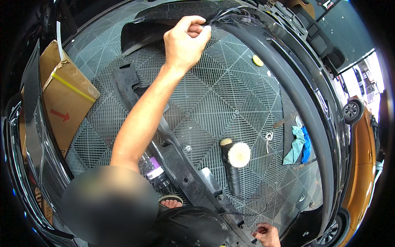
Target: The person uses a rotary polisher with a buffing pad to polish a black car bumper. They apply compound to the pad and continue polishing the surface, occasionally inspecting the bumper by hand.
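My left hand (186,40) reaches far forward, thumb and fingers curled close together. Beside its fingertips is a glossy tangle of thin strands or crinkled film (233,14); whether the fingers grip it I cannot tell. It lies at the far end of a large curved black car bumper (304,80). At the bottom edge, my right hand (267,235) has bent fingers close to the near end of a long black plastic car part (176,157). What it holds, if anything, is hidden. Between the hands a black polisher (232,180) with a white wool pad (239,155) rests on the floor.
A cardboard box (69,102) stands left, behind a glossy black panel (51,145). Turquoise (294,145) and blue cloths (305,146), a white cord (268,139) and a yellow disc (258,60) lie right on grated tiles (200,117). A purple-labelled bottle (153,166) is near my foot (172,203).
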`<action>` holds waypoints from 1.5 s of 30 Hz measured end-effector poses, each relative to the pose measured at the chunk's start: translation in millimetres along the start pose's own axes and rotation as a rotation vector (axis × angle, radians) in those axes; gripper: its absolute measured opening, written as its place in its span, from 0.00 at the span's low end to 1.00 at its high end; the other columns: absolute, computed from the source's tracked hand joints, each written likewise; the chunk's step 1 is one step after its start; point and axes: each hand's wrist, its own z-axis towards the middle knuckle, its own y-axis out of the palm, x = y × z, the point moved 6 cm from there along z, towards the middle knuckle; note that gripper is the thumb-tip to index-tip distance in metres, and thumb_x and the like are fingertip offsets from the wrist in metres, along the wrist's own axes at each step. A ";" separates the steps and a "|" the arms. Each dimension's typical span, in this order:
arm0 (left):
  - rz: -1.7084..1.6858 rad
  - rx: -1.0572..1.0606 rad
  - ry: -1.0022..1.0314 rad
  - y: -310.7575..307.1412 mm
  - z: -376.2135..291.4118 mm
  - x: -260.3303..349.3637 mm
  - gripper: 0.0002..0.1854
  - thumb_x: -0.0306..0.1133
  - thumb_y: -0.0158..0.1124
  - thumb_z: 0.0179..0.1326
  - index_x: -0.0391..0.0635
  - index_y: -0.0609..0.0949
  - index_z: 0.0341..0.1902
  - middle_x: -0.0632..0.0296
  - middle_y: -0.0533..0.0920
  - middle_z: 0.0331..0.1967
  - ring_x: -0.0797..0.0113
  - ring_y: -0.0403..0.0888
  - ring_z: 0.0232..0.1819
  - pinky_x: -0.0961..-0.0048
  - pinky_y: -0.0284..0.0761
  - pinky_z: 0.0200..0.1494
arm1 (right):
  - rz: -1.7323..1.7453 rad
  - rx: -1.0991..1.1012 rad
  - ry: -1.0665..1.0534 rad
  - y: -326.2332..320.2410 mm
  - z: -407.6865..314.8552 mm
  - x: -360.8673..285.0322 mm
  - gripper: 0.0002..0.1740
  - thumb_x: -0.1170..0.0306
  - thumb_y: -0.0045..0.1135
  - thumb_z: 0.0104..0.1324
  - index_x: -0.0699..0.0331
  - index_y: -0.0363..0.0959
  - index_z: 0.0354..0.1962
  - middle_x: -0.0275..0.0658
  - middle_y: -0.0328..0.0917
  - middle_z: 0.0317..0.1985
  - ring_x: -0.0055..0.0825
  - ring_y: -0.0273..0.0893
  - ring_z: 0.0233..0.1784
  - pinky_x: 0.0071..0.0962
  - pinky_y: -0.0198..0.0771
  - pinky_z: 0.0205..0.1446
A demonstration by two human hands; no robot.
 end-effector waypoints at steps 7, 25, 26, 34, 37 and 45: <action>0.307 -0.149 0.373 -12.2 23.1 23.5 0.12 0.34 0.74 0.58 0.44 0.89 0.44 0.62 0.86 0.33 0.71 0.85 0.33 0.73 0.82 0.39 | -0.074 -0.019 -0.028 0.8 2.1 -23.9 0.27 0.67 0.71 0.62 0.75 0.76 0.54 0.46 0.85 0.35 0.29 0.84 0.29 0.30 0.81 0.26; 0.486 -0.566 0.123 1.8 59.4 45.9 0.14 0.35 0.72 0.54 0.38 0.86 0.39 0.56 0.87 0.31 0.66 0.86 0.35 0.68 0.81 0.42 | 1.212 0.007 -1.168 -40.2 144.8 -380.1 0.31 0.48 0.54 0.76 0.68 0.72 0.59 0.45 0.82 0.42 0.31 0.83 0.40 0.32 0.82 0.46; 0.485 -0.586 0.126 4.3 61.0 47.5 0.13 0.35 0.72 0.54 0.38 0.85 0.38 0.56 0.87 0.31 0.66 0.85 0.34 0.68 0.81 0.42 | 1.211 0.031 -1.188 -47.7 145.3 -380.9 0.30 0.49 0.52 0.77 0.68 0.74 0.58 0.45 0.83 0.42 0.31 0.83 0.40 0.31 0.82 0.46; 0.612 -0.584 0.134 11.8 62.2 46.7 0.12 0.36 0.73 0.47 0.42 0.84 0.32 0.52 0.86 0.29 0.56 0.87 0.34 0.61 0.83 0.44 | 1.150 0.186 -1.205 -50.2 147.9 -372.1 0.27 0.51 0.53 0.77 0.71 0.78 0.51 0.46 0.85 0.39 0.30 0.83 0.39 0.31 0.82 0.48; 0.656 -0.481 0.227 16.8 55.2 47.9 0.11 0.36 0.71 0.48 0.42 0.85 0.33 0.48 0.87 0.30 0.51 0.88 0.37 0.58 0.84 0.46 | 1.193 0.195 -1.182 -50.1 147.6 -372.2 0.26 0.53 0.55 0.77 0.72 0.78 0.50 0.47 0.85 0.39 0.30 0.84 0.38 0.30 0.83 0.47; 0.412 -0.375 0.152 -16.9 48.3 9.8 0.13 0.38 0.73 0.53 0.41 0.87 0.36 0.57 0.87 0.29 0.67 0.87 0.33 0.70 0.83 0.43 | 1.181 0.196 -1.147 -50.4 153.3 -370.0 0.27 0.52 0.56 0.75 0.72 0.77 0.51 0.47 0.85 0.39 0.31 0.85 0.38 0.31 0.85 0.47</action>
